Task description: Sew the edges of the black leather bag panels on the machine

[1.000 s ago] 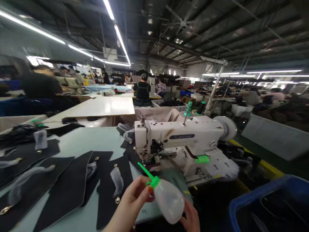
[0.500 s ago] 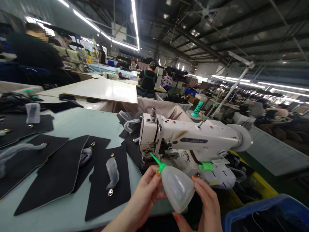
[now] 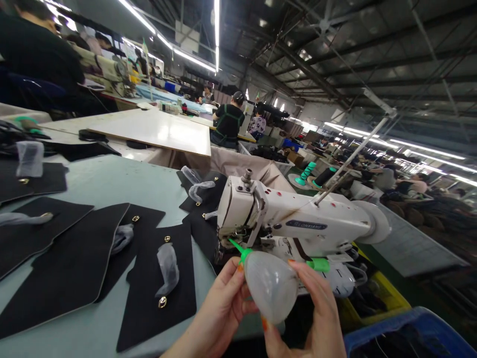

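A translucent oil bottle [image 3: 273, 287] with a green cap and spout is between my hands, in front of a white sewing machine [image 3: 294, 211]. My left hand [image 3: 229, 293] pinches the bottle at its green neck. Thumb and fingers of my right hand [image 3: 316, 313] grip the broad base of the bottle. The thin spout points up and left, its tip overlapping the lower part of the machine head; whether they touch I cannot tell. Left of my hands lies a black cut panel [image 3: 160, 323] with gold rings and a plastic-wrapped strap.
More black panels [image 3: 74, 263] overlap across the pale green table [image 3: 122, 184]. Right of the machine are a blue crate [image 3: 421, 323] and a yellow crate [image 3: 391, 293]. Thread cones [image 3: 307, 173] stand behind. A white board [image 3: 160, 130] and several people are farther back.
The view has tilted and shifted slightly, so the panels sit further left. Both hands still hold the bottle, its spout by the machine head. The right fingers have moved a little on the base.
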A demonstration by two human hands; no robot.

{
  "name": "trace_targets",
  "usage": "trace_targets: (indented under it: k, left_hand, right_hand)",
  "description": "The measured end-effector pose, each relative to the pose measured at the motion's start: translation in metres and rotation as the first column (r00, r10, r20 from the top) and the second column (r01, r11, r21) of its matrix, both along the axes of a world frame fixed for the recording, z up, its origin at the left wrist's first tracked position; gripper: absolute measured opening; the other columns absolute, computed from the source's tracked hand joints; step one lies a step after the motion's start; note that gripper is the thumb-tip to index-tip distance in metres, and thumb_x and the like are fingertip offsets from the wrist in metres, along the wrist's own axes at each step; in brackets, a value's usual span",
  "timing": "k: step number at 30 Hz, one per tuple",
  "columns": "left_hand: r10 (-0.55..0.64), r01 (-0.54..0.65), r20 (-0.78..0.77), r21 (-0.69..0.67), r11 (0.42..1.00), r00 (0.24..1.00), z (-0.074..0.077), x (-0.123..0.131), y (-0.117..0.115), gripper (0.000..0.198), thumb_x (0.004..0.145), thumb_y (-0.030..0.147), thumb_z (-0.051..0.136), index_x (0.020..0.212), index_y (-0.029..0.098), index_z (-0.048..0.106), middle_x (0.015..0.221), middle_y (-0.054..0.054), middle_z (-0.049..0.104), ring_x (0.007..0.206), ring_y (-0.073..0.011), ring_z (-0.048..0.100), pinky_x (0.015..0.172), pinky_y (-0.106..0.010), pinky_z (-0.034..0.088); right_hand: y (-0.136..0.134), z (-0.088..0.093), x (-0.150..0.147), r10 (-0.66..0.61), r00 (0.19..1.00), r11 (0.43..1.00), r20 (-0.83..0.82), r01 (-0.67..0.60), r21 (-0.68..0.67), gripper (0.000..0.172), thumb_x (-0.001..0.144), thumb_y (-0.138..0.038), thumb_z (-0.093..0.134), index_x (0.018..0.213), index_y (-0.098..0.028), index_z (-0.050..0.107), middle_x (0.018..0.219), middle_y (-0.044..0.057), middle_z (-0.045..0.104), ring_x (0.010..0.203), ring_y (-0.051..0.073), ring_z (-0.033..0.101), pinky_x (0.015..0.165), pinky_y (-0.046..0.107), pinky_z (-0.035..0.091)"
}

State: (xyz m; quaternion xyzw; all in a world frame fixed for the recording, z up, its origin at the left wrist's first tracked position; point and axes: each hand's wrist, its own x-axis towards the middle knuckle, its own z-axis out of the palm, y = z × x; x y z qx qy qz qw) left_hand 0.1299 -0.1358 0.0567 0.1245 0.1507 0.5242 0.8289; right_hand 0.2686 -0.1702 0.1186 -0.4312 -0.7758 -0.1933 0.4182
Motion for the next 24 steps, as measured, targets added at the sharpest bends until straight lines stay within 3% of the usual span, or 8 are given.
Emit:
trace_targets:
  k: [6,16,24]
  left_hand:
    - [-0.021,0.021,0.004,-0.053,0.998,1.0,0.005,-0.001,-0.001,0.019,0.085,0.026,0.068,0.099,0.018,0.058,0.087,-0.002,0.067,0.074,-0.0111,0.065,0.071,-0.024,0.055]
    - [-0.045,0.043,-0.027,-0.072,0.996,0.999,0.0,0.0,0.001,0.026,0.081,0.03,0.072,0.101,0.019,0.059,0.09,-0.003,0.067,0.074,-0.0115,0.064,0.072,-0.024,0.055]
    - [-0.034,0.029,-0.05,-0.108,0.994,0.998,-0.007,0.0,0.001,0.022,0.082,0.027,0.072,0.1,0.02,0.061,0.092,-0.003,0.069,0.074,-0.0114,0.065,0.077,-0.026,0.054]
  right_hand:
    - [0.003,0.001,-0.001,-0.009,0.999,1.0,0.043,0.009,0.001,0.067,0.071,-0.026,0.068,0.131,-0.01,0.042,0.112,0.018,0.056,0.102,0.029,0.058,0.079,0.043,0.057]
    - [0.005,-0.005,-0.001,0.005,0.999,1.0,-0.039,-0.004,0.026,0.064,0.073,-0.026,0.069,0.129,-0.011,0.043,0.109,0.018,0.057,0.098,0.028,0.06,0.077,0.042,0.057]
    - [0.005,0.003,-0.014,-0.021,0.995,0.998,-0.098,0.028,0.063,0.048,0.078,-0.027,0.062,0.122,-0.013,0.047,0.101,0.016,0.059,0.09,0.026,0.061,0.072,0.04,0.057]
